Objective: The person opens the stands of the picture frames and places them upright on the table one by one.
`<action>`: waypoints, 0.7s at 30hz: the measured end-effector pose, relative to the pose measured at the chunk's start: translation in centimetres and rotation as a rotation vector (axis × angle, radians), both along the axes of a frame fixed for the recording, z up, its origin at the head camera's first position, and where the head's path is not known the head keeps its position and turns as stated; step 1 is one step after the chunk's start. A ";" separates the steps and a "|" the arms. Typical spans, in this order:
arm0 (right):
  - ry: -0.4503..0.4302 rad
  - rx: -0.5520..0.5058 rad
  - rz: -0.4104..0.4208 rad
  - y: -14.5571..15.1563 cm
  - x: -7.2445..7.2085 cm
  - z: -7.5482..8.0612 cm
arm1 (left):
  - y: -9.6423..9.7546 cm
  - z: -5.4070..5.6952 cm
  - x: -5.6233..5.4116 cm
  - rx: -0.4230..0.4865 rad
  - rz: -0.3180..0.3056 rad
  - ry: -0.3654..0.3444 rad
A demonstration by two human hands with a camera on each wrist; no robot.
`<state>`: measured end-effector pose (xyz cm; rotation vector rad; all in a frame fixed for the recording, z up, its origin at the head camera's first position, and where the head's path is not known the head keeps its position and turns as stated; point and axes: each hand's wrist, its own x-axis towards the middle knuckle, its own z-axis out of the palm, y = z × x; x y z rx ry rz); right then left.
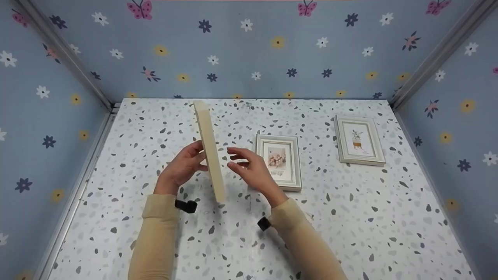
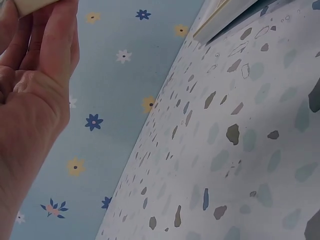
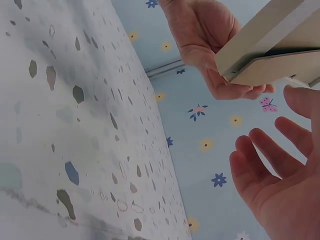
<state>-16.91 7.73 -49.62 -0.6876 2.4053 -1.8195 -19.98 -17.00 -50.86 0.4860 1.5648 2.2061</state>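
A cream picture frame (image 1: pixel 210 151) stands nearly edge-on above the table, raised in my left hand (image 1: pixel 179 168). That hand pinches it by its left side, thumb and fingers on the frame. In the right wrist view, the underside of the frame (image 3: pixel 275 70) shows a flat backing piece. Only a corner of the frame (image 2: pixel 32 5) appears in the left wrist view. My right hand (image 1: pixel 253 171) hovers to the right of it, fingers loosely bent and apart from the frame, holding nothing. Below that hand lies a second picture frame (image 1: pixel 298 167) with a flower picture, partly covered by the hand.
A third picture frame (image 1: pixel 360 155) with a small plant-like drawing lies face up at the right of the speckled table (image 1: pixel 369 217). Blue flowered walls (image 1: pixel 233 46) close in the back and both sides.
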 end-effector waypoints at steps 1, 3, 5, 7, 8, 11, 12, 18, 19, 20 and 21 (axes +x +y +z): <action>-0.020 -0.018 0.013 -0.2 0.1 0.0 | 0.1 0.0 0.0 0.002 -0.003 -0.003; -0.066 -0.061 0.039 -0.5 0.2 -0.1 | 0.2 0.0 0.1 0.007 -0.011 -0.003; -0.112 -0.120 0.066 -0.7 0.2 -0.2 | 0.4 -0.1 0.1 0.008 -0.019 0.000; -0.145 -0.174 0.089 -0.9 0.5 0.1 | 0.5 -0.1 0.1 0.004 -0.021 -0.001; -0.157 -0.201 0.098 -0.9 0.5 0.0 | 0.6 -0.1 0.0 0.004 -0.023 -0.001; -0.190 -0.269 0.130 -1.1 0.6 0.0 | 0.7 -0.2 0.0 0.013 -0.031 0.001; -0.196 -0.281 0.136 -1.1 0.6 0.0 | 0.7 -0.3 0.0 0.016 -0.036 0.002; -0.238 -0.343 0.153 -1.3 1.4 1.4 | 0.7 -0.5 -0.1 0.000 -0.047 0.019; -0.243 -0.351 0.153 -1.3 1.5 1.7 | 0.7 -0.5 -0.1 -0.005 -0.043 0.018; -0.245 -0.357 0.151 -1.3 1.6 2.0 | 0.7 -0.5 -0.1 -0.010 -0.041 0.016; -0.248 -0.360 0.149 -1.3 1.6 2.0 | 0.7 -0.4 -0.1 -0.015 -0.040 0.015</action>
